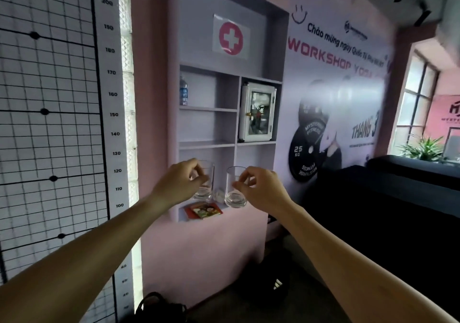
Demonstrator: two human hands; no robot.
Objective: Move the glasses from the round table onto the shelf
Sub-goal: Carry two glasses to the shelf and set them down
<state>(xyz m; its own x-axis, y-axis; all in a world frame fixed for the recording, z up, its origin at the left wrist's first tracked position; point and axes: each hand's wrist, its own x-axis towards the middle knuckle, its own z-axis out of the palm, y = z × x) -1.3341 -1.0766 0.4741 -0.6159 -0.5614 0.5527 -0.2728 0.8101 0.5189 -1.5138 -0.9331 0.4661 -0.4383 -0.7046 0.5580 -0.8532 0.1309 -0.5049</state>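
Two glasses — left glass (pixel 204 180) in left grip (pixel 179 180), right glass (pixel 235 188) in right grip (pixel 258 188) — at the shelf (pixel 206 146).

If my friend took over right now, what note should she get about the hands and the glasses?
Left hand: its grip pinches the left glass near the rim.
Right hand: its grip pinches the right glass near the rim.
Both glasses are upright at the lowest shelf opening, beside a red packet. Whether they rest on the shelf yet cannot be told.
Done: these two glasses carried over.
Left: set them down and let go. The round table is out of view, so more glasses may wait there.
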